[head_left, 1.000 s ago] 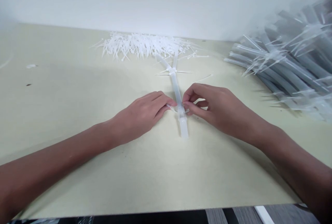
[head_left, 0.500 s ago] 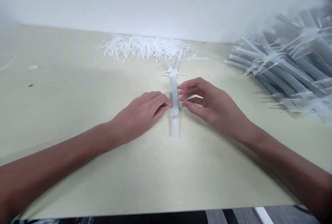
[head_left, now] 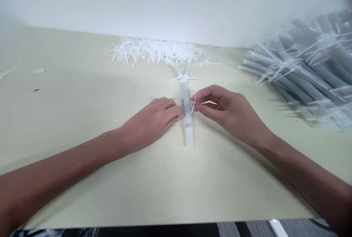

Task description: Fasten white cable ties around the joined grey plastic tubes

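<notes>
A clear Y-shaped tube lies on the table, its two branches pointing away from me and cable ties fastened at the fork. Its near end carries a wider translucent connector. On the right side of the tube a white cable tie curves upward, pinched between the thumb and fingers of my right hand. My left hand rests on the table, fingers closed, fingertips against the tube's left side just above the connector. They seem to hold the other end of the same tie, mostly hidden.
A pile of loose white cable ties lies at the back against the wall. Several similar tubes with ties are stacked at the right. Small scraps lie on the left of the table.
The tie's free end now stands up in a curve at my right fingertips. The tube's near end has shifted slightly right, and both hands have moved only a little.
</notes>
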Tool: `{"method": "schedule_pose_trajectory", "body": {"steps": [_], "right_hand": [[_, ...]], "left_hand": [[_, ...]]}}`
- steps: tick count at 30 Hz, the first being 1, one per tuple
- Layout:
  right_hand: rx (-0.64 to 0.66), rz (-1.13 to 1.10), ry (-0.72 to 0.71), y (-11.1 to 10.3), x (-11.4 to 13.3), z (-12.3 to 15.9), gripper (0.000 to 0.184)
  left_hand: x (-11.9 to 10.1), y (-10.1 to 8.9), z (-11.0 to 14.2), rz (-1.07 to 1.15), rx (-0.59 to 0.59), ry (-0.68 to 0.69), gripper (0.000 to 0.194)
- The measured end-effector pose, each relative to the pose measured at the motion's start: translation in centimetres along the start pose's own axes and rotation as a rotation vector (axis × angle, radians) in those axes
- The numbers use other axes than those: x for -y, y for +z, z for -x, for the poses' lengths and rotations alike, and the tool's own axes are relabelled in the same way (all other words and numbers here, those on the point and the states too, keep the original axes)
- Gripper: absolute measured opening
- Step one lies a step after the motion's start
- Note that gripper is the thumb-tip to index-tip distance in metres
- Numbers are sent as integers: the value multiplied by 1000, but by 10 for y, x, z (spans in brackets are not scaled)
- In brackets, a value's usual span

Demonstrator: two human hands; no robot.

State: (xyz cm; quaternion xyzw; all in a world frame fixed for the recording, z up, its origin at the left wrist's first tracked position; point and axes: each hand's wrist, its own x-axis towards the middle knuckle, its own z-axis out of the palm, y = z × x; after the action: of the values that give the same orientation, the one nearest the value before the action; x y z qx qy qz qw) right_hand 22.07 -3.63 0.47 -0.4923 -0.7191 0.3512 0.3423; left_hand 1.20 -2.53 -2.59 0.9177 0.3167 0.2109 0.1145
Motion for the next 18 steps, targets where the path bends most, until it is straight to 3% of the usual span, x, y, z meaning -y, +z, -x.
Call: {"method": "schedule_pose_trajectory", "body": {"steps": [7, 18], "right_hand": [[82, 152, -80, -2, -1, 1, 12], [183, 453, -261, -11, 3, 3, 16]], "left_hand": [[1, 1, 1, -14, 41, 10, 24], [0, 1, 2, 38, -51, 37, 22]]}}
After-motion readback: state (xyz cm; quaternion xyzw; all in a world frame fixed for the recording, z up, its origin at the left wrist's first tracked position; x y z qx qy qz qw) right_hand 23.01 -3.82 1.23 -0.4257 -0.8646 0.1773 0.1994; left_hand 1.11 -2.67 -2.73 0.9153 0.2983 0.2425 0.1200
